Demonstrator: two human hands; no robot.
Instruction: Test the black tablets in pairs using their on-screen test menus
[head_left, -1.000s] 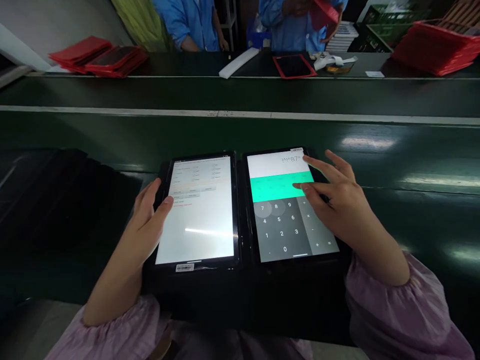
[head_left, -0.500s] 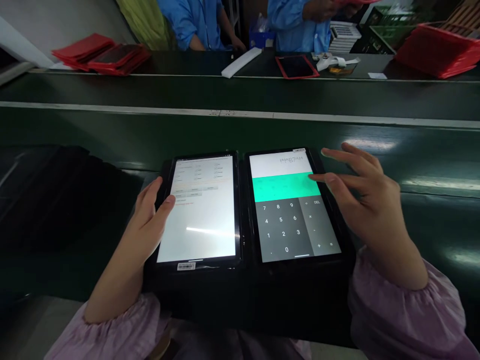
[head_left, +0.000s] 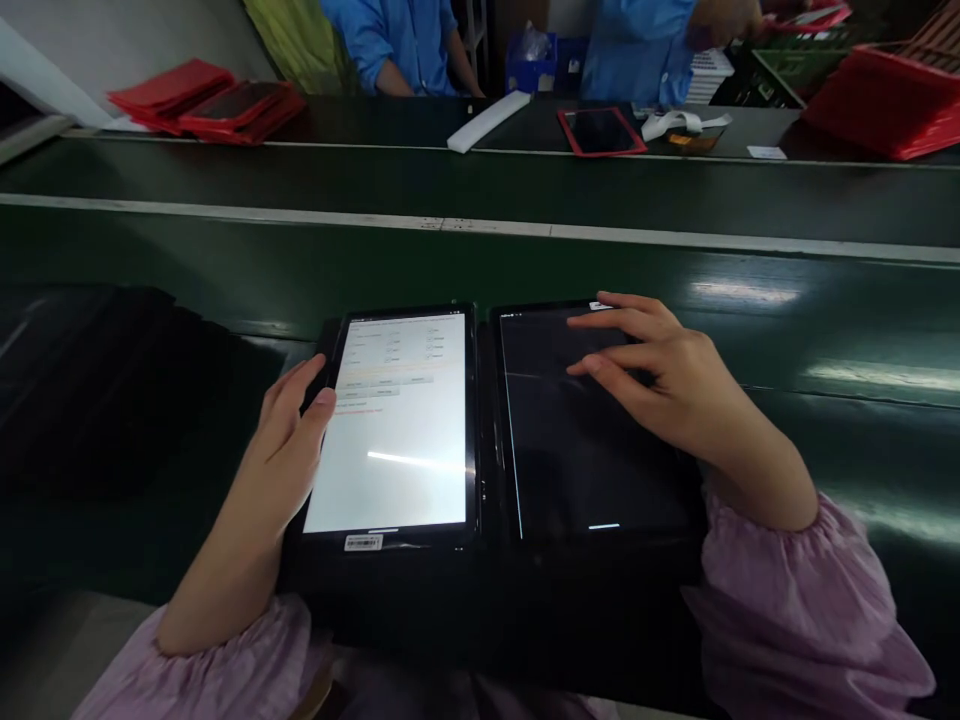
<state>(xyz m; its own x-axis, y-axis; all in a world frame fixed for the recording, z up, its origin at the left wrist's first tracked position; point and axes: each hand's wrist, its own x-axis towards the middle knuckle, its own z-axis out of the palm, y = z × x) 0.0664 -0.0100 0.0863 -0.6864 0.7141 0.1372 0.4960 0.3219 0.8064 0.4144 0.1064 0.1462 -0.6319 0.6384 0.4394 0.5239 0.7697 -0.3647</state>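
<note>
Two tablets lie side by side in front of me. The left tablet (head_left: pixel 397 450) shows a white page with small check boxes and grey buttons, and a barcode sticker sits at its lower edge. My left hand (head_left: pixel 281 450) grips this tablet's left side, thumb on the front edge. The right tablet (head_left: pixel 577 450) has a dark screen with a short white line near the bottom. Over its upper right part is my right hand (head_left: pixel 667 370), holding nothing, with its fingers apart. Whether a fingertip touches the glass cannot be told.
A dark stack (head_left: pixel 97 390) lies at the left. Beyond the green surface are red sleeves (head_left: pixel 180 95), a white strip (head_left: pixel 487 122), a red-framed tablet (head_left: pixel 601 131) and a red pile (head_left: pixel 885 105). Two people in blue (head_left: pixel 405 40) are across the bench.
My right hand has moved left over the right tablet. That screen has gone from a calculator with a green band to dark. Across the bench, one person's arms have shifted right.
</note>
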